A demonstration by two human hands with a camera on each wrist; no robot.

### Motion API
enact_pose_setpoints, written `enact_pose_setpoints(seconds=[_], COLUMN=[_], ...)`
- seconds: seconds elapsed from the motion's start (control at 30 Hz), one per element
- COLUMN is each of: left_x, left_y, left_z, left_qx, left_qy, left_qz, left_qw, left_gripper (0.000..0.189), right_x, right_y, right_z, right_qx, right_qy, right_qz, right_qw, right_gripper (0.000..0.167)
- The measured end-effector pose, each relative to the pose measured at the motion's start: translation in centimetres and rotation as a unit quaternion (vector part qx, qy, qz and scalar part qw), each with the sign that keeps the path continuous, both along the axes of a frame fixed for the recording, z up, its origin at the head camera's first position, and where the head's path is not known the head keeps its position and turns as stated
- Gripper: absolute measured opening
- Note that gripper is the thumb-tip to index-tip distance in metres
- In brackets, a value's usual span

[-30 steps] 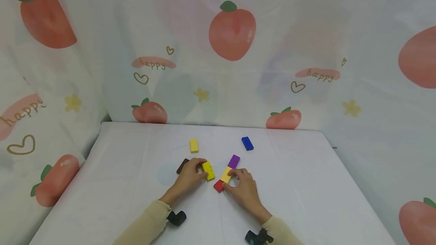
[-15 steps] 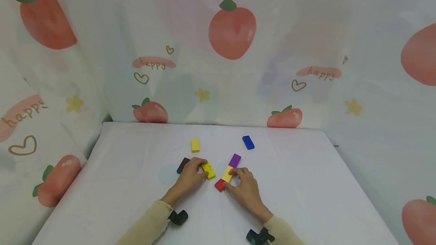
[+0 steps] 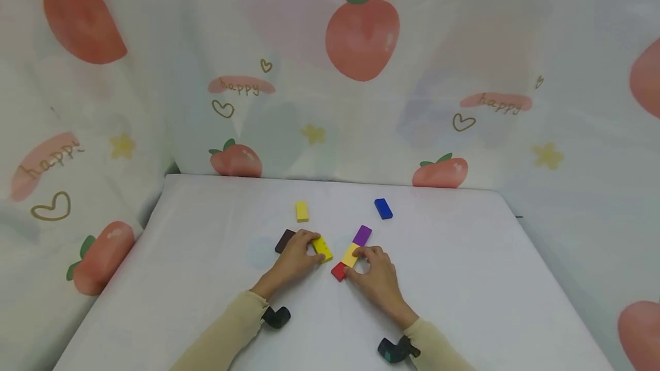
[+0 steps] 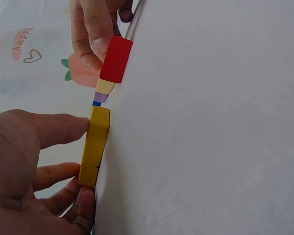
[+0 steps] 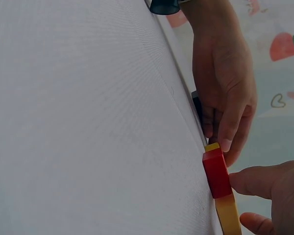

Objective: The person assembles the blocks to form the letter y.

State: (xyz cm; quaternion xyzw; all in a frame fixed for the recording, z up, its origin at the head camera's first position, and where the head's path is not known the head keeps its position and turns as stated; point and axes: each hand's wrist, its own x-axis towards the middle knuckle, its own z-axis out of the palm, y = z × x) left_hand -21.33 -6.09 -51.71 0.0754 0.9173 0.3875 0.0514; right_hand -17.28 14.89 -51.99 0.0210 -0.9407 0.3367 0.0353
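Observation:
My left hand (image 3: 293, 256) holds a bright yellow domino-shaped block (image 3: 322, 249), thumb at the near end and fingers toward the far end. In the left wrist view this yellow block (image 4: 94, 147) stands on its narrow side. My right hand (image 3: 380, 279) has its thumb against a red block (image 3: 338, 271) and its curled index finger on a light orange block (image 3: 350, 256). A purple block (image 3: 362, 236) continues that diagonal row, end to end. In the right wrist view, the red block (image 5: 216, 174) touches the light orange block (image 5: 228, 215). Part of the red one hides behind the thumb.
A dark brown block (image 3: 284, 240) lies beside my left hand, partly covered by it. Farther back on the white table (image 3: 464, 279) are another yellow block (image 3: 302, 211) and a blue block (image 3: 384, 208). A printed cloth (image 3: 289, 125) hangs around the table.
The head view has shifted slightly, so the table sits higher and farther right in it. Both hands and the blocks keep nearly the same places relative to each other.

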Motion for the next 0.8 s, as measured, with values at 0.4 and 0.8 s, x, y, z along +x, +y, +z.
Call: enact_pose_setpoints(seconds=[0.4, 0.8], left_x=[-0.08, 0.2], left_y=[0.11, 0.42], left_z=[0.57, 0.56], left_qx=[-0.017, -0.018], left_qy=[-0.001, 0.002], left_qz=[-0.001, -0.012], left_qw=[0.9999, 0.9998], left_gripper=[0.051, 0.051], right_x=[-0.05, 0.1], right_y=[-0.06, 0.16], right_z=[0.31, 0.16], right_qx=[-0.006, -0.001], right_qy=[0.005, 0.005], right_qz=[0.003, 0.002], right_qw=[1.0, 1.0], right_gripper=[0.037, 0.038])
